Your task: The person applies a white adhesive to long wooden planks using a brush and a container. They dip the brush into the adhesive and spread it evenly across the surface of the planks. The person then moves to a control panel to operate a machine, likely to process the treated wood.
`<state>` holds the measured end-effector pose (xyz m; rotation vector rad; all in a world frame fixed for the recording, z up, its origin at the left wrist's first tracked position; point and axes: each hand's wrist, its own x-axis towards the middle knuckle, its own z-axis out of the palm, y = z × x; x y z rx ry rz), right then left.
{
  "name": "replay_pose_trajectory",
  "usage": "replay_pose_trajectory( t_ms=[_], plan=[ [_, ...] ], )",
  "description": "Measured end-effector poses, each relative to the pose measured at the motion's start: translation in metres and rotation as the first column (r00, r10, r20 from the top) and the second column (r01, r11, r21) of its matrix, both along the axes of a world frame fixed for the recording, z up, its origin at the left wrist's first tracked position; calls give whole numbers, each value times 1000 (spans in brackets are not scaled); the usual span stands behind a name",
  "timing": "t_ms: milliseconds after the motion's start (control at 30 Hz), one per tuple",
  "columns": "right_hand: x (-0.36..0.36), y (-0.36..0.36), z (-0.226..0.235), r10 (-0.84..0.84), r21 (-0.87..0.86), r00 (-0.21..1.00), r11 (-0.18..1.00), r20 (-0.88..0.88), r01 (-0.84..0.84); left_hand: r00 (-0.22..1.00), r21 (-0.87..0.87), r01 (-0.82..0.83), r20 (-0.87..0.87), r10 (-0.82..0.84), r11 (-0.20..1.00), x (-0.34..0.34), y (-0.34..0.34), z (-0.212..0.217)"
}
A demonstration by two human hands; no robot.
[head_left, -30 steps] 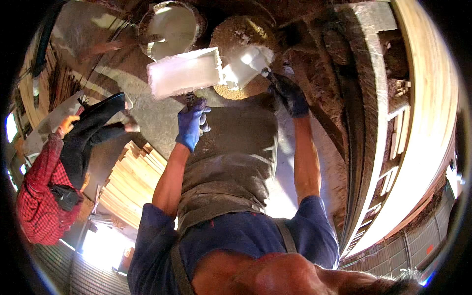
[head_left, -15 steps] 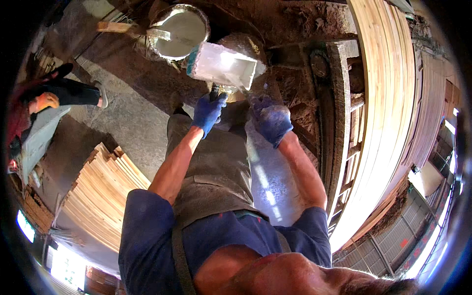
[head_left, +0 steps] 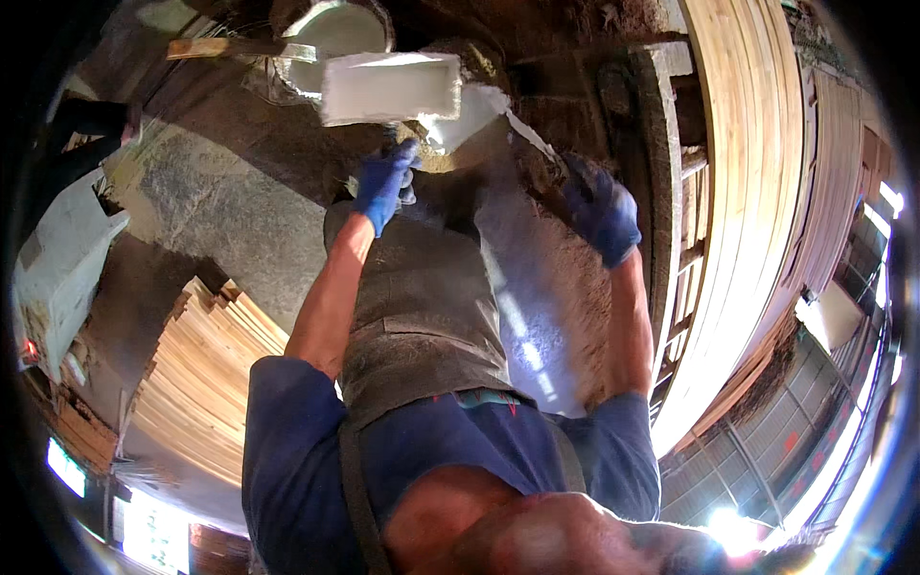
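Note:
In its blue glove, my left hand [head_left: 385, 182] is closed round the dark handle of a white-coated rectangular box [head_left: 391, 88]. The box is held tilted, its hollow facing up beside a round bucket. My right hand [head_left: 604, 206], gloved in blue too, is closed round the end of a trowel-like tool [head_left: 471, 117]. White material covers its broad head and thin shank. That head is just right of the box, near its lower right corner; I cannot tell whether they touch. My right fingers are partly dark and blurred.
The bucket [head_left: 369, 34] has white-crusted walls and pale contents. A wooden stick [head_left: 230, 48] reaches over its rim. Long boards [head_left: 752, 192] run along the right beside a timber frame [head_left: 661, 249]. More planks [head_left: 206, 374] are stacked at left. Another person's leg [head_left: 96, 120] shows at far left.
The box has moved left and levelled out. My right hand has gone right, drawing the trowel-like tool out of the box. At far left, the other person has shifted mostly out of view.

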<state>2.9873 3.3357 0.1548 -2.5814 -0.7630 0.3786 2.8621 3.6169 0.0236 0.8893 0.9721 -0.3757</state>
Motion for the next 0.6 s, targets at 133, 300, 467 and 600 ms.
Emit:
replay_pose_trajectory(
  t_ms=[133,300,467,600],
  plan=[
    [4,-37,-142,-324,54,781,908,-534,415,1000,84,-6,-20,8,996,-2,22,18],
    [20,1,-168,-274,-236,887,952,-372,196,991,221,-57,-107,82,974,-8,32,38],
    [56,44,-193,-8,-409,967,907,-256,-101,981,211,-81,-158,115,974,-19,43,31],
    [70,66,-233,102,-615,924,718,-370,-325,986,162,-95,-123,115,982,-22,46,27]
  ],
)
